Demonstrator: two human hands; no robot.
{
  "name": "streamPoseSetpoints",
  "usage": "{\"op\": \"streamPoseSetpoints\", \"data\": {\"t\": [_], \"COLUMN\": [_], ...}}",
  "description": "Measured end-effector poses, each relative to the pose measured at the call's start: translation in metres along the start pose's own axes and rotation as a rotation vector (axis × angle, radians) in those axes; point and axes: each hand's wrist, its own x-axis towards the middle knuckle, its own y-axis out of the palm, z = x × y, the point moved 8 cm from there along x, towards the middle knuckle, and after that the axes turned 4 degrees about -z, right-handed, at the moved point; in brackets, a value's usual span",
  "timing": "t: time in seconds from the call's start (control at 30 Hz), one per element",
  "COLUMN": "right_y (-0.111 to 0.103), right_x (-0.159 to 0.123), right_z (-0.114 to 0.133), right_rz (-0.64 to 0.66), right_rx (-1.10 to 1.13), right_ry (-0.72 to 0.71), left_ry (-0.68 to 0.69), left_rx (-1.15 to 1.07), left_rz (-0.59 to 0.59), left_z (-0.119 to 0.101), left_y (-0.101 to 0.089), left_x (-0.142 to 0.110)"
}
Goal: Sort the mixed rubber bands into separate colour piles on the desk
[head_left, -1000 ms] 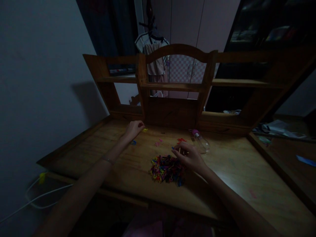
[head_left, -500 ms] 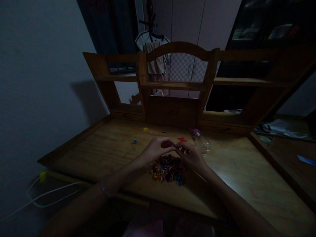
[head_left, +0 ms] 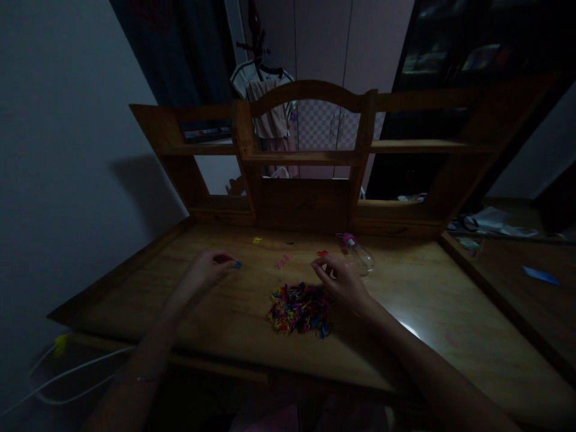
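On the wooden desk lies a heap of small, thin, loop-like pieces (head_left: 299,309) in many mixed colours. My left hand (head_left: 207,269) is left of the heap, thumb and fingers pinched, its tips at a few blue pieces (head_left: 237,264); whether one is gripped I cannot make out. Above the heap's right side is my right hand (head_left: 341,281), fingertips closed together; anything between them is too small to see. Just beyond it are red pieces (head_left: 322,253). Pink pieces (head_left: 279,263) lie between the hands, and yellow pieces (head_left: 256,240) farther back.
A clear bottle with a purple cap (head_left: 360,257) lies at the back right, close to my right hand. A wooden shelf unit (head_left: 306,204) borders the desk's far edge. White cable (head_left: 81,358) hangs at the left front corner.
My hands were together above the heap and are now apart. The left has moved left to the blue pieces; the right stays near the heap. The pink pieces have come into sight.
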Motion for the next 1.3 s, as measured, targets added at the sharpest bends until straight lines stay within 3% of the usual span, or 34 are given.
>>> {"op": "streamPoseSetpoints", "data": {"t": [0.07, 0.13, 0.2, 0.27, 0.4, 0.53, 0.77, 1.3], "right_y": [0.001, 0.001, 0.001, 0.001, 0.001, 0.001, 0.002, 0.005], "right_x": [-0.001, -0.001, -0.001, -0.001, -0.001, -0.001, -0.001, -0.003], "right_z": [0.000, 0.000, -0.002, -0.003, -0.004, -0.003, -0.001, -0.004], "right_rz": [0.000, 0.002, 0.009, 0.017, 0.022, 0.026, 0.032, 0.048], "right_rx": [-0.002, -0.003, -0.006, -0.012, -0.022, -0.028, -0.027, -0.025], "right_ry": [-0.003, 0.000, 0.010, 0.014, -0.002, 0.004, -0.002, -0.018], "left_ry": [-0.016, -0.001, 0.035, 0.117, 0.387, 0.451, 0.432, 0.451], "left_rx": [0.039, 0.081, 0.109, 0.096, -0.003, -0.041, 0.030, 0.009], "left_rz": [-0.007, -0.046, -0.088, -0.071, 0.218, 0.412, 0.445, 0.443], "left_z": [0.012, 0.011, -0.003, -0.031, -0.108, -0.142, -0.134, -0.148], "left_y": [0.000, 0.001, 0.005, 0.015, 0.058, 0.089, 0.094, 0.095], "left_x": [0.001, 0.000, -0.005, -0.017, -0.065, -0.106, -0.118, -0.118]}}
